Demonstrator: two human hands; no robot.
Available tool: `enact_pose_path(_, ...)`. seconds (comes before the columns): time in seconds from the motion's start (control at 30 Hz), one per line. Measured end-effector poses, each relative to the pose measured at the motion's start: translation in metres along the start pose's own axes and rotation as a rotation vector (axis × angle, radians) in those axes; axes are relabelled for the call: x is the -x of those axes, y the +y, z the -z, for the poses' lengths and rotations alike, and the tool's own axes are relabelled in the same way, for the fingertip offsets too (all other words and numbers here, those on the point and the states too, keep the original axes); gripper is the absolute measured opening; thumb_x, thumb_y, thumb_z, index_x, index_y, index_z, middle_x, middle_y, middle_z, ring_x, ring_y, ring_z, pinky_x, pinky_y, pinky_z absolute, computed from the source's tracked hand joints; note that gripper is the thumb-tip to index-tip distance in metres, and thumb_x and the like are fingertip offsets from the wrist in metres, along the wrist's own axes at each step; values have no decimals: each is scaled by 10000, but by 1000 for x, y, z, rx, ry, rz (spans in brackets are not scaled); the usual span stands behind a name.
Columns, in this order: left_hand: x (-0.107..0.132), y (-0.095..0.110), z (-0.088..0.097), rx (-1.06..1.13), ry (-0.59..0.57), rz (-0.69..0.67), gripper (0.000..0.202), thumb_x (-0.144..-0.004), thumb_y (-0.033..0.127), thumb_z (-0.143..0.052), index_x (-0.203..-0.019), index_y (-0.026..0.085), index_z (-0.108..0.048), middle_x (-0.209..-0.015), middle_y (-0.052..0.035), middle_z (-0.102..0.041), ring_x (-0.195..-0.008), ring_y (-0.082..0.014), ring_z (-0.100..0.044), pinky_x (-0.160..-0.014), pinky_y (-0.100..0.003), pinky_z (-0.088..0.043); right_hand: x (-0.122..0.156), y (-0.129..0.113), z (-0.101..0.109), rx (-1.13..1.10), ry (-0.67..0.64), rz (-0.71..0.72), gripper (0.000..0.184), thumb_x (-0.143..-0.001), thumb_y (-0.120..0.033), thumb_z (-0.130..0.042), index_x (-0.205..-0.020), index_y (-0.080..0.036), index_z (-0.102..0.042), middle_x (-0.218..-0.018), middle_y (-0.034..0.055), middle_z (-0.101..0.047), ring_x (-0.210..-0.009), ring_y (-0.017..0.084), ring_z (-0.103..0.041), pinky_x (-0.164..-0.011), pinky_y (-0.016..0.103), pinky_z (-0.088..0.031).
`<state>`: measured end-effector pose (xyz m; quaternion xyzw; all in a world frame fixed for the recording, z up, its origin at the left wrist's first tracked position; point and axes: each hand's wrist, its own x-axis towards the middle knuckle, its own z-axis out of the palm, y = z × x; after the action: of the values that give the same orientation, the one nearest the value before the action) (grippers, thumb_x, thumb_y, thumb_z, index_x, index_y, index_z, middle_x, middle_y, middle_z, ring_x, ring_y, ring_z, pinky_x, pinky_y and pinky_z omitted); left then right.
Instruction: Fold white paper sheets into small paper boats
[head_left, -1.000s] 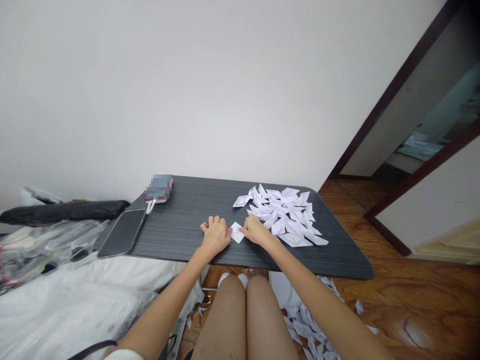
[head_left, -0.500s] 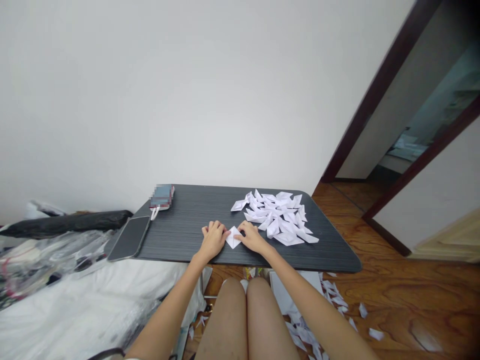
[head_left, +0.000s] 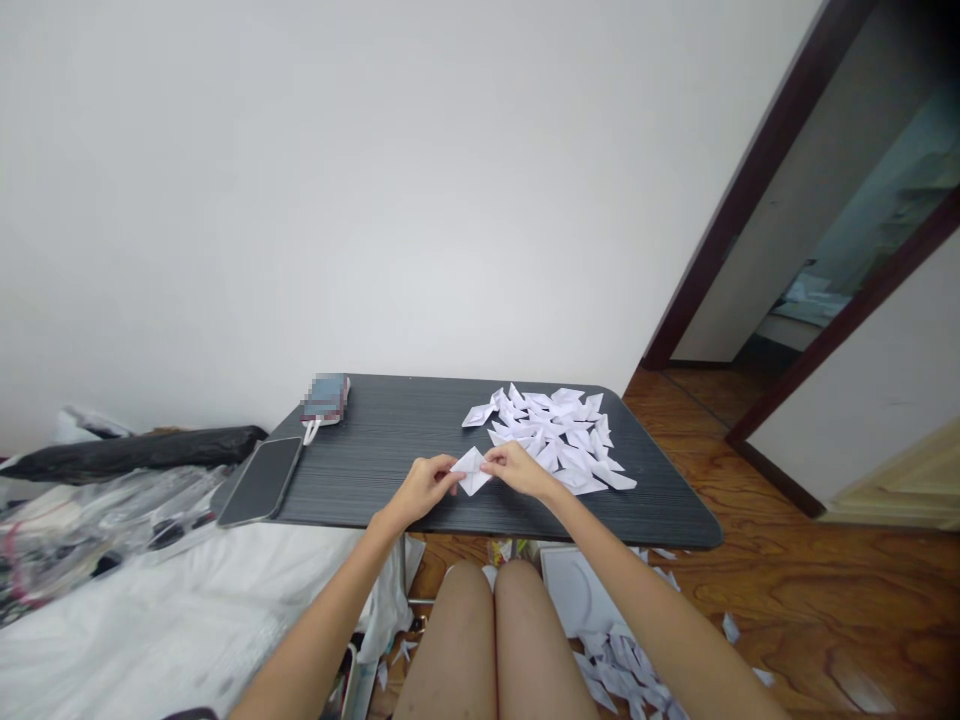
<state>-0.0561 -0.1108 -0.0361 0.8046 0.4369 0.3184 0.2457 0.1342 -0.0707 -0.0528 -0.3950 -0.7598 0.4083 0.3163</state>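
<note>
A small white diamond of folded paper point(head_left: 471, 472) is held between my two hands near the front edge of the black table point(head_left: 375, 430). My left hand point(head_left: 427, 484) pinches its left corner between thumb and fingers. On the opposite corner, my right hand point(head_left: 516, 468) has a similar pinch. Just beyond my right hand lies a heap of white folded paper boats point(head_left: 559, 425), several of them overlapping.
A smartphone point(head_left: 261, 480) rests at the table's left edge, beside a small pouch-like item point(head_left: 325, 398) with a white strap. More folded papers point(head_left: 622, 665) lie on the wooden floor point(head_left: 847, 600). Plastic-wrapped bundles point(head_left: 112, 520) fill the left side. A white wall point(head_left: 480, 200) stands behind.
The folded paper was pressed near the tabletop and now appears lifted and slightly turned, gripped at its two side corners. My left fingers went from spread over it to a pinch.
</note>
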Motion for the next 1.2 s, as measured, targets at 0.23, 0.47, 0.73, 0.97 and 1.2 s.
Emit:
enact_pose_path(0.23,-4,0,2,81,-10,69,414,-843,347,-333,-607,119,-586,-524,-17,-623,-497,-106,-502,-550,-210,-364,5,-9,7,-14,-97,51,155,-680,-245,-555,-589,-124,-585,-528,-24,-511,-520,94,-444,-502,203,-339)
enact_pose_path(0.47,1,0,3,124,141,-24,294,-788,323,-457,-962,126,-590,-823,-50,-652,-715,-145,-586,-636,-227,-438,5,-6,12,-135,-67,-51,212,-700,-292,-533,-615,-112,-607,-545,-9,-541,-541,104,-476,-530,217,-356)
enact_pose_path(0.73,0,4,-4,353,246,21,204,-734,287,-531,-808,126,-632,-739,-60,-666,-607,-143,-618,-613,-247,-499,8,-17,14,-316,-57,-69,242,-674,-250,-577,-878,-122,-607,-555,-33,-519,-520,83,-461,-520,209,-357)
enact_pose_path(0.97,-2,10,-7,500,407,147,187,-684,282,-589,-747,114,-641,-719,-64,-678,-662,-170,-633,-631,-242,-496,15,-23,14,-498,-57,-7,451,-617,-177,-641,-1040,-174,-486,-695,-24,-556,-566,77,-520,-545,208,-402)
enact_pose_path(1.2,-4,12,-17,572,550,239,176,-641,271,-609,-702,107,-626,-670,-55,-667,-618,-160,-624,-607,-244,-491,16,-24,5,-481,102,-70,142,-652,-226,-611,-730,-135,-535,-506,-14,-586,-494,98,-552,-494,201,-362)
